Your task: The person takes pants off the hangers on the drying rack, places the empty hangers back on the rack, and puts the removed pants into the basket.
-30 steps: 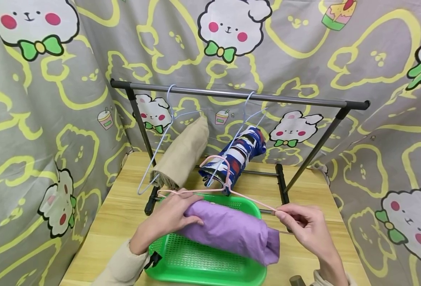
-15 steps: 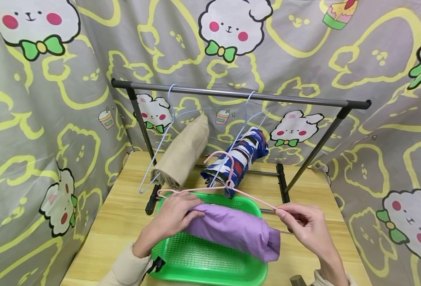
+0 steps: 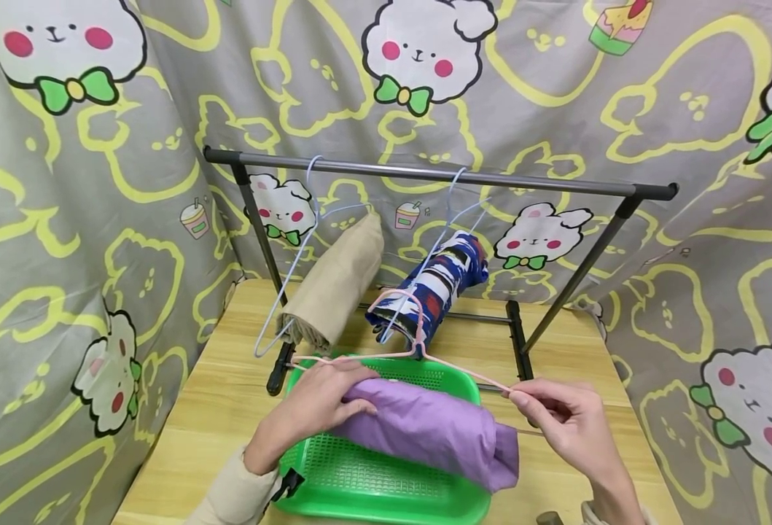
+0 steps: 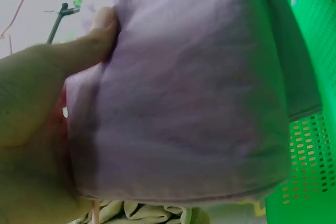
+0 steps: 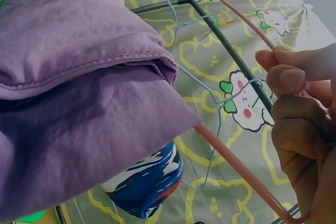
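Note:
A pink clothes hanger (image 3: pixel 464 372) has its hook pointing up and left, over the green basket. My right hand (image 3: pixel 566 419) pinches the hanger's right arm between thumb and fingers. A folded purple garment (image 3: pixel 425 426) with a stitched hem hangs over the hanger's lower bar, which comes out of the cloth at its right end in the right wrist view. My left hand (image 3: pixel 320 401) grips the garment's left end. Its thumb (image 4: pixel 100 35) lies on the near face of the cloth; its other fingers are mostly hidden in the left wrist view.
Below the garment stands a green perforated basket (image 3: pixel 386 507) on the wooden table (image 3: pixel 182 445). Behind it, a dark metal rack (image 3: pixel 543 182) carries two blue hangers, one with a beige garment (image 3: pixel 336 284), one with a blue patterned garment (image 3: pixel 447 281). Patterned curtains surround the table.
The pink hanger rose slightly, then dropped back, its hook now a little lower and farther left than half a second ago. The purple garment's right end has shifted slightly right and down. Both holds persist.

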`<action>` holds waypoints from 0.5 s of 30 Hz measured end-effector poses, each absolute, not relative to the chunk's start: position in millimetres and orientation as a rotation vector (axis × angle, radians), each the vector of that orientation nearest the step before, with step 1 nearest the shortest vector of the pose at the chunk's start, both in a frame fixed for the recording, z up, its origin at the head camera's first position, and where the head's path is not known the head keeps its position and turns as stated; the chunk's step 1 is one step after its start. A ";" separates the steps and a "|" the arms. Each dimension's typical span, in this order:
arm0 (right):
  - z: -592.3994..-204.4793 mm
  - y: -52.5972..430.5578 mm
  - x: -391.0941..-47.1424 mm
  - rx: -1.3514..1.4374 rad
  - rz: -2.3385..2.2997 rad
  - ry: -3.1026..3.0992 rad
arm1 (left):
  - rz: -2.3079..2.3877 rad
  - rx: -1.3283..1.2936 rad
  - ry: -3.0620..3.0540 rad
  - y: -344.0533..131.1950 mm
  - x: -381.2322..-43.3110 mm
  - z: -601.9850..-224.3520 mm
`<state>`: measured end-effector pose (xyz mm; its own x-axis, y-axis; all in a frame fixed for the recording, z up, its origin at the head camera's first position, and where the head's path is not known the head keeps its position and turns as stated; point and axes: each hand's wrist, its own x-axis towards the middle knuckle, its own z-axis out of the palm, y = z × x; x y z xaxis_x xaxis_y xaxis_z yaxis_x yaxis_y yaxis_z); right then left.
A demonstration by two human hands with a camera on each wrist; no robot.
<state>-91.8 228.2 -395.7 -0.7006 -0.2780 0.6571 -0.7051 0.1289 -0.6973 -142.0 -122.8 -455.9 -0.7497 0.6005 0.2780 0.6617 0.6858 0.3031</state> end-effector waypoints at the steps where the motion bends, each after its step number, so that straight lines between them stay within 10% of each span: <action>1: -395.7 227.9 -91.8 0.953 1.598 -2.045 | -0.568 -1.027 -2.761 -122.8 -141.7 -456.3; 15: -392.2 223.2 -90.1 0.924 1.498 -2.124 | -0.557 -1.054 -2.627 -118.5 -138.1 -456.0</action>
<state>-90.1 223.2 -392.2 -0.7111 -0.2937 0.6387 -0.7003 0.2152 -0.6807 -138.1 -118.5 -456.0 -0.7047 0.6055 0.3697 0.7034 0.6641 0.2532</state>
